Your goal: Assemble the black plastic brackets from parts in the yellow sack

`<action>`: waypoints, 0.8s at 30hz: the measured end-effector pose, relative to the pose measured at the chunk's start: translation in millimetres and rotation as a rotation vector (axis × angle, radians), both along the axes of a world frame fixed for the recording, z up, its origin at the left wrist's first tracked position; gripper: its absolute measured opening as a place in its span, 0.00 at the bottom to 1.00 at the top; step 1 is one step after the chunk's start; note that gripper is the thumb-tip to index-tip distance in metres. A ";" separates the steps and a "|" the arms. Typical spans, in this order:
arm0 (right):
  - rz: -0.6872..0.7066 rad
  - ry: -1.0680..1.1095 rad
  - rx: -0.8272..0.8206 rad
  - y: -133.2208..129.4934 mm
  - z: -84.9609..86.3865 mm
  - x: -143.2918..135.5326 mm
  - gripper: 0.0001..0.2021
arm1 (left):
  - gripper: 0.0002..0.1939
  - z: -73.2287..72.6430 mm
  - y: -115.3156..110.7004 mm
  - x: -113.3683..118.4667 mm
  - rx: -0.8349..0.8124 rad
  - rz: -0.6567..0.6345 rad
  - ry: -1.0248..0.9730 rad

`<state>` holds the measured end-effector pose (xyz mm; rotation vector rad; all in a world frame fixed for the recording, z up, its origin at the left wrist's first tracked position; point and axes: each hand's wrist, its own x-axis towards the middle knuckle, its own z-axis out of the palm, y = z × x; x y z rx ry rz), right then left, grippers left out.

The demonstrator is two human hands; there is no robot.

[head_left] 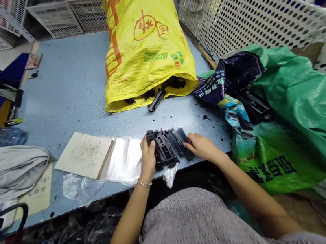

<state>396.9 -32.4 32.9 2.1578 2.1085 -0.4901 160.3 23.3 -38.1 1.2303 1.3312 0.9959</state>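
Observation:
Several long black plastic parts (163, 147) lie side by side near the table's front edge. My left hand (147, 155) grips the leftmost part, its thumb on top and its fingers down the outer side. At the right end of the row, my right hand (200, 145) has its fingers closed on the edge of a flat black part (186, 143). Left of the row lie clear plastic sleeves (122, 158) and a pale square pad (83, 153) with tiny bits on it. One more black part (156, 100) rests at the mouth of a yellow sack (147, 44).
A green bag (299, 93) with black parts inside stands at the right, against a white perforated basket (244, 13). Grey cloth (14, 166) and a clear bottle (10, 136) are at the left. White crates (55, 18) stand behind the blue table (65, 78).

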 end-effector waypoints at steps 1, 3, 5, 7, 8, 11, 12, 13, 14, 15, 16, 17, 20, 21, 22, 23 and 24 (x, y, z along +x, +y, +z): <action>0.041 -0.004 -0.010 8.7 1.4 3.0 0.13 | 0.31 -1.5 -1.8 10.7 0.019 0.005 0.040; 0.075 -0.043 -0.016 29.2 8.2 9.6 0.16 | 0.34 -1.2 -3.3 26.2 0.078 -0.001 0.109; 0.094 -0.088 0.057 57.6 16.5 11.7 0.18 | 0.34 0.3 -2.2 34.4 0.175 -0.010 0.174; 0.135 -0.092 0.205 96.7 21.3 5.6 0.17 | 0.32 0.5 0.5 37.4 0.267 0.005 0.252; 0.171 -0.067 0.276 119.6 21.4 0.1 0.15 | 0.31 -0.1 2.0 37.5 0.288 0.022 0.302; 0.308 -0.015 0.401 190.0 14.4 -17.4 0.19 | 0.30 -2.0 4.5 33.1 0.257 0.048 0.460; 0.352 -0.022 0.398 209.3 11.7 -21.6 0.19 | 0.30 -1.4 4.2 30.0 0.233 0.037 0.488; 0.387 -0.031 0.389 224.3 10.1 -24.9 0.19 | 0.31 0.5 3.6 26.4 0.213 0.018 0.490; 0.409 -0.034 0.382 233.9 10.0 -27.5 0.17 | 0.31 3.9 3.0 22.5 0.200 -0.003 0.467; 0.414 -0.023 0.386 237.6 11.8 -30.1 0.16 | 0.32 9.1 2.6 18.7 0.196 -0.017 0.429; 0.404 0.010 0.408 235.1 15.4 -33.3 0.16 | 0.32 15.9 3.0 15.3 0.205 -0.021 0.386; 0.375 0.067 0.447 226.7 20.8 -37.5 0.16 | 0.32 24.1 4.5 12.7 0.225 -0.017 0.341; 0.277 0.370 0.576 176.4 43.5 -56.0 0.20 | 0.39 53.1 17.0 9.8 0.312 0.006 0.179; 0.300 0.500 0.585 156.8 51.7 -62.5 0.19 | 0.42 62.4 22.9 9.7 0.322 0.019 0.098; 0.388 0.634 0.530 138.8 59.4 -67.9 0.18 | 0.42 70.8 28.4 9.4 0.311 0.030 0.006; 0.454 0.749 0.469 124.1 66.0 -71.8 0.17 | 0.39 78.2 32.9 8.5 0.275 0.035 -0.087; 0.484 0.832 0.433 113.5 71.0 -73.9 0.16 | 0.34 84.4 35.7 6.9 0.222 0.030 -0.172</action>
